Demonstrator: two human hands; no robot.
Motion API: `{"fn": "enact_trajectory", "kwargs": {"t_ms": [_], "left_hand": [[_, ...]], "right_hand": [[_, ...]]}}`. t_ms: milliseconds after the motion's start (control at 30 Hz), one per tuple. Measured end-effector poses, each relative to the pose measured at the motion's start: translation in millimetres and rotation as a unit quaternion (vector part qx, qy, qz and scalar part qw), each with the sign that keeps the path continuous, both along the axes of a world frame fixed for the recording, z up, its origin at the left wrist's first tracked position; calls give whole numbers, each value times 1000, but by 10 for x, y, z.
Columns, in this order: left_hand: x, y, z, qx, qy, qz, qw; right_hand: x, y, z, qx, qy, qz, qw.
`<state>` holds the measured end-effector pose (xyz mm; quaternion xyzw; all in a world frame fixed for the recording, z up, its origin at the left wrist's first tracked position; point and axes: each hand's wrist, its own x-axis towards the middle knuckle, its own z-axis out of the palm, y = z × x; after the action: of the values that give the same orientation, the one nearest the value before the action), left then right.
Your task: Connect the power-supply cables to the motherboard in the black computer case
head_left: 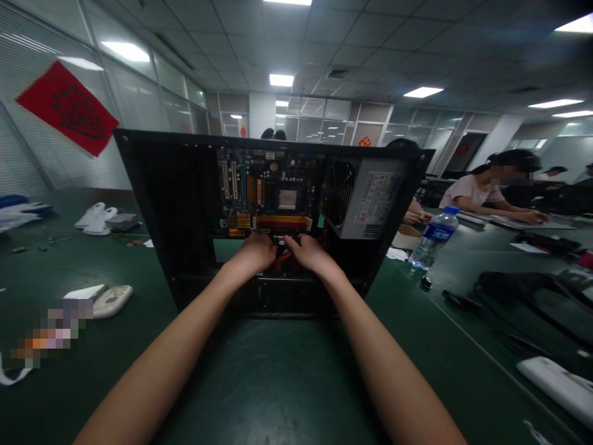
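A black computer case (273, 141) stands on the table before me, its open side facing me. Inside it sits a motherboard (301, 170) with a square silver processor (288, 199) and red and yellow memory slots (283, 221). At the upper right is a silver power supply (375, 201) with a black fan (341, 193). Both arms reach into the case below the memory slots. My left hand (259, 254) is closed, fingertips hidden. Close beside it, my right hand (308, 252) is closed by red and black cables (281, 261); whatever its fingers grip is hidden.
On the green table (278, 383), a water bottle (434, 238) stands right of the case, near a black strap-like item (523, 290). A beige oval object (112, 301) and a grey box (122, 222) lie left. Another person (482, 185) sits at the far right.
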<state>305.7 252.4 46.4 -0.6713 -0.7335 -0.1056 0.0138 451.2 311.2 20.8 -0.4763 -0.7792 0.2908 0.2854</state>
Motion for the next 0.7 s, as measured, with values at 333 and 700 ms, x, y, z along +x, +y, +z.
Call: {"fn": "enact_trajectory", "kwargs": {"t_ms": [333,700], "left_hand": [[-8,5,23,-2,2,10,1000],[-12,0,5,5,-21,11,1000]], "right_hand": [[10,-38,54,38,-26,-9,999],[-4,-4,25,45,-22,-5,999]]}}
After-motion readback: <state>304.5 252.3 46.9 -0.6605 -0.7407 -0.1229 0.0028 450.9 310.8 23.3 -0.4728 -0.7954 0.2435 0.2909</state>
